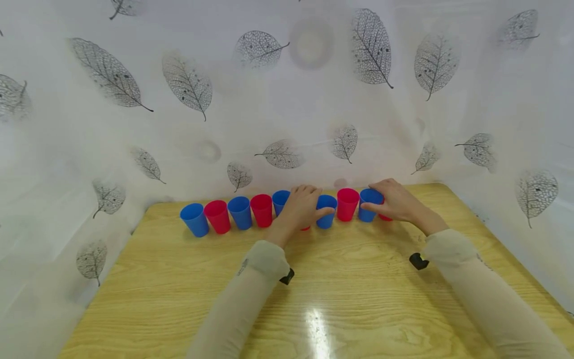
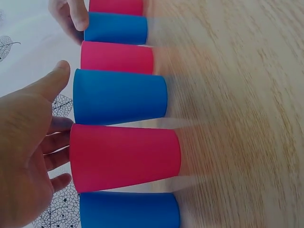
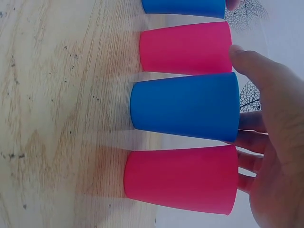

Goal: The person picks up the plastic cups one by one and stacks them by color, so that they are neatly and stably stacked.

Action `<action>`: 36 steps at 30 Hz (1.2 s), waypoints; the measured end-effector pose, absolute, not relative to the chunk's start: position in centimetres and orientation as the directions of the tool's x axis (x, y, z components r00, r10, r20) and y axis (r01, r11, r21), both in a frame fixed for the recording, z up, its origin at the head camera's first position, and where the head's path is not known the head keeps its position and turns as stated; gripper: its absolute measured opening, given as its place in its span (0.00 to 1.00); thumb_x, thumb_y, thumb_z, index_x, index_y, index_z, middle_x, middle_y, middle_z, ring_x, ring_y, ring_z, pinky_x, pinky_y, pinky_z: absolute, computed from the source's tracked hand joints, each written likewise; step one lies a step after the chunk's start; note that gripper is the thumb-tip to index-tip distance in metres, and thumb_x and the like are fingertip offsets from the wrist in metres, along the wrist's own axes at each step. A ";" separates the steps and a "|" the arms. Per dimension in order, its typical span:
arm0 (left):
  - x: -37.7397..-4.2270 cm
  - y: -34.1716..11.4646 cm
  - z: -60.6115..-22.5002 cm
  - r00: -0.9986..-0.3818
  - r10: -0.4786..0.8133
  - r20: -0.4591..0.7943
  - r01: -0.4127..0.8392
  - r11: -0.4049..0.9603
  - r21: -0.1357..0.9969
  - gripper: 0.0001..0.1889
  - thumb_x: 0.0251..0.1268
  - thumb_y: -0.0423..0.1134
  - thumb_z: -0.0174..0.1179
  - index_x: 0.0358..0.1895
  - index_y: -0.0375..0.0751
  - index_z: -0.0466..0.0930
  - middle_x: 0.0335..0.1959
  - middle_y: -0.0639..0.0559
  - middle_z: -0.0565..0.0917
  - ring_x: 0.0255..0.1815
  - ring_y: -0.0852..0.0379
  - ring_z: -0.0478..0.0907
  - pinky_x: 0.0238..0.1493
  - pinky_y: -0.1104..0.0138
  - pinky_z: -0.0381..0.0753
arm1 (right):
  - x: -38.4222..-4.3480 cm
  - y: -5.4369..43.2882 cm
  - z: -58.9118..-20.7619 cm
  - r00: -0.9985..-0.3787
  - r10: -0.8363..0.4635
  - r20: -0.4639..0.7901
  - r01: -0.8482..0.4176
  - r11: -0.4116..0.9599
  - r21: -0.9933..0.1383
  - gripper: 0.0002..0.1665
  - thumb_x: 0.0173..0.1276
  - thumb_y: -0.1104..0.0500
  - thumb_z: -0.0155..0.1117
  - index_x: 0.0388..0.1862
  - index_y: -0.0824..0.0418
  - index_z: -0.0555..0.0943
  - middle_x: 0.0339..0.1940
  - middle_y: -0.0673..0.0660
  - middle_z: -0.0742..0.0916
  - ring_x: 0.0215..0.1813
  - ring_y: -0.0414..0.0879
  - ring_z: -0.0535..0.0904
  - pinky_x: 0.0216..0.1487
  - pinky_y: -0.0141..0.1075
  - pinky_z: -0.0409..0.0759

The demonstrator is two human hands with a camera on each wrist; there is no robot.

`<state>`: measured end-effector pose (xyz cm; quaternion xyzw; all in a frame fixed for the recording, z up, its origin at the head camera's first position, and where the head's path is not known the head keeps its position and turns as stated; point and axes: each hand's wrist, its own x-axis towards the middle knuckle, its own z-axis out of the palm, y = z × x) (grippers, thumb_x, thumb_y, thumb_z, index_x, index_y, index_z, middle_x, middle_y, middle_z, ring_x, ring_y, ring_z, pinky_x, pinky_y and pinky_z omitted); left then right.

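I'm looking at ten tapered cups standing upright in a row near the back of the wood-grain surface (image 1: 179, 299). Going left to right, I'm getting the first blue cup (image 1: 195, 221), first red cup (image 1: 217, 217), second blue cup (image 1: 239, 213), second red cup (image 1: 261, 211) and third blue cup (image 1: 280, 199). Next, my left hand (image 1: 299, 207) is spreading loosely over the third red cup (image 2: 126, 157), fingers reaching behind the rim, thumb pointing toward the fourth blue cup (image 1: 326, 213). It's not gripping anything afaict. The fourth red cup (image 1: 347, 205) is standing between both hands. Then my right hand (image 1: 399, 202) is stretching over the fifth blue cup (image 1: 367, 213) and fifth red cup (image 3: 181, 180), fingers relaxed, nothing clasped. Can't tell if any fingertips are touching.

Imo the key bit: the third red cup is sitting right under the left hand, the end pair under the right, all with long axes vertical. I'm not spotting any readable brands, labels or writing.
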<state>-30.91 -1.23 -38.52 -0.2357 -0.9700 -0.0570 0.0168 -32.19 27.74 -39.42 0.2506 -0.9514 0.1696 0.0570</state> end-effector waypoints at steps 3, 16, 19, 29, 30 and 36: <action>-31.1 -1.0 -38.7 -0.890 0.451 0.057 0.455 0.885 0.097 0.41 0.72 0.71 0.51 0.76 0.44 0.70 0.73 0.48 0.73 0.75 0.48 0.65 0.78 0.49 0.59 | -32.2 27.7 -39.5 -0.866 -0.458 0.201 -0.499 0.815 -0.293 0.41 0.69 0.43 0.70 0.65 0.74 0.77 0.60 0.73 0.82 0.63 0.68 0.72 0.62 0.63 0.76; -31.1 -0.6 -38.8 -0.891 0.453 0.038 0.455 0.885 0.100 0.38 0.72 0.68 0.55 0.73 0.44 0.74 0.71 0.47 0.76 0.74 0.47 0.67 0.78 0.49 0.60 | -32.0 27.6 -39.7 -0.858 -0.467 0.213 -0.512 0.814 -0.275 0.38 0.71 0.47 0.70 0.64 0.77 0.76 0.60 0.75 0.81 0.63 0.69 0.73 0.66 0.63 0.73; -31.0 -0.4 -38.6 -0.887 0.460 0.034 0.461 0.883 0.087 0.38 0.72 0.69 0.54 0.72 0.44 0.74 0.71 0.47 0.76 0.74 0.47 0.66 0.80 0.48 0.55 | -31.9 27.6 -39.8 -0.850 -0.481 0.215 -0.525 0.809 -0.263 0.36 0.71 0.48 0.70 0.63 0.77 0.77 0.59 0.75 0.82 0.62 0.69 0.74 0.65 0.63 0.73; -29.9 0.5 -38.2 -0.845 0.535 0.010 0.535 0.845 -0.001 0.37 0.73 0.68 0.53 0.69 0.42 0.78 0.67 0.47 0.79 0.74 0.47 0.67 0.82 0.43 0.43 | -30.2 27.2 -39.7 -0.812 -0.528 0.247 -0.578 0.787 -0.216 0.33 0.68 0.49 0.73 0.58 0.75 0.81 0.51 0.69 0.85 0.58 0.66 0.77 0.62 0.62 0.76; -29.7 0.6 -38.1 -0.841 0.541 0.005 0.541 0.841 -0.006 0.37 0.73 0.68 0.54 0.69 0.42 0.78 0.67 0.47 0.80 0.74 0.48 0.68 0.82 0.44 0.43 | -30.0 27.2 -39.7 -0.806 -0.536 0.251 -0.585 0.784 -0.207 0.32 0.68 0.49 0.74 0.57 0.75 0.81 0.50 0.68 0.86 0.57 0.66 0.78 0.62 0.61 0.77; -28.5 1.1 -37.7 -0.813 0.582 -0.004 0.582 0.812 -0.043 0.35 0.73 0.66 0.55 0.66 0.41 0.81 0.64 0.47 0.81 0.72 0.48 0.69 0.83 0.50 0.46 | -28.2 26.9 -39.4 -0.778 -0.570 0.266 -0.618 0.769 -0.160 0.33 0.67 0.47 0.75 0.56 0.74 0.82 0.47 0.65 0.86 0.55 0.63 0.78 0.59 0.60 0.79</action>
